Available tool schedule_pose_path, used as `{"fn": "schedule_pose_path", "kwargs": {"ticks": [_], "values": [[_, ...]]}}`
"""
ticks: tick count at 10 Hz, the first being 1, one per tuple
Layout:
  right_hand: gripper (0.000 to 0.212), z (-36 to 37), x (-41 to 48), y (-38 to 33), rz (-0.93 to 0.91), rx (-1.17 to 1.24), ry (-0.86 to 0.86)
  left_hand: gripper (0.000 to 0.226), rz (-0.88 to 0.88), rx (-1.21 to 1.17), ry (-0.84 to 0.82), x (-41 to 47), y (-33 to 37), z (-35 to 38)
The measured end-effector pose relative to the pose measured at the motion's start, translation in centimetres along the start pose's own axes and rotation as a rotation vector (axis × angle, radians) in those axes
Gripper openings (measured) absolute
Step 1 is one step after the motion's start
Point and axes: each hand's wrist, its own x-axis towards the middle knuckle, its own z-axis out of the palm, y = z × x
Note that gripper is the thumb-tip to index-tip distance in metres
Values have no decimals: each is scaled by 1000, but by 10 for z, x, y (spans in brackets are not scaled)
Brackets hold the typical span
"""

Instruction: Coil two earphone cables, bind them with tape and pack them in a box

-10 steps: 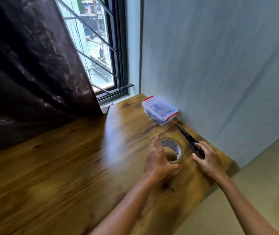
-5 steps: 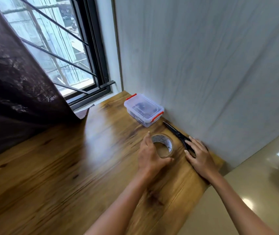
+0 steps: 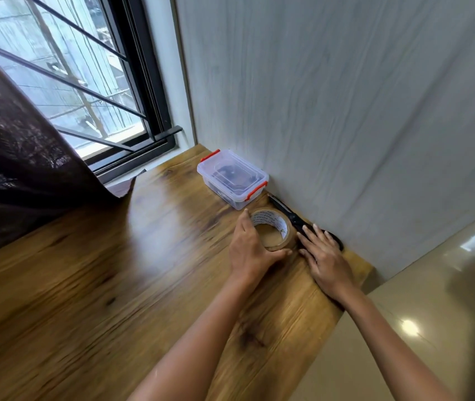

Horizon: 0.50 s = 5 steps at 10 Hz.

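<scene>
A roll of brown tape [image 3: 273, 228] lies flat on the wooden table [image 3: 114, 285] near the wall. My left hand [image 3: 252, 250] grips the roll from its near left side, thumb along the front rim. Black scissors [image 3: 294, 218] lie against the wall just right of the roll. My right hand [image 3: 324, 256] rests flat with straight fingers on the scissors' handles. A clear plastic box [image 3: 232, 178] with red clips and a shut lid stands behind the tape; dark contents show through it. No loose earphone cable is in sight.
A grey wall [image 3: 346, 111] runs along the table's right back edge. A dark curtain [image 3: 13, 169] hangs over the table's left side beside a barred window [image 3: 71, 82]. The table ends at right above a beige floor [image 3: 418, 328].
The view has shifted and come closer. Both hands stay at the tape roll and the scissors; my right hand's fingers now lie flatter on the handles.
</scene>
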Motion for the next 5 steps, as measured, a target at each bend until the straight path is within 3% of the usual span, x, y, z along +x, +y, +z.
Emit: {"fn": "schedule_pose_path", "kwargs": {"ticks": [3,5], "values": [[45,-9,-3,-5,43,65,-43,127,61,74,-63,-12,-9,-9],[67,-21,-13,-41,132,242,150,118,99,153,-29,-46,-41,-32]]}}
